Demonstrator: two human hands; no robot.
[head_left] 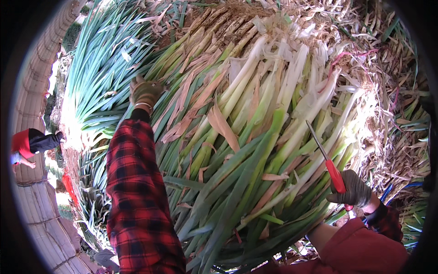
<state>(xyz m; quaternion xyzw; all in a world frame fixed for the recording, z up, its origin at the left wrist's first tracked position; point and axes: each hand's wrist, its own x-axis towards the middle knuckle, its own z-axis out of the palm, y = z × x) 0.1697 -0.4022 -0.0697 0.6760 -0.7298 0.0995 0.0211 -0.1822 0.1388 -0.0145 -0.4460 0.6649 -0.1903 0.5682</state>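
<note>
A big heap of long green onions (269,109) fills the middle, white stalks and roots toward the far right, green leaves toward me. Over the leaves at its left edge is my left hand (145,92), in a yellowish-grey glove. Its fingers are partly lost among the leaves, so any grip is unclear. At the right, my gloved right hand (353,189) is closed around a red-handled tool (336,176) with a thin, pointed metal shaft. The tool's tip points up and left, over the stalks. Dry tan leaves (222,125) lie among the onions.
A second bundle of green onions (98,68) lies at the far left, bluish leaves fanned out. Dry husks and roots (388,132) cover the right side. Beyond the left edge, another person in red and black (34,141) is near a strip of tan matting (34,109).
</note>
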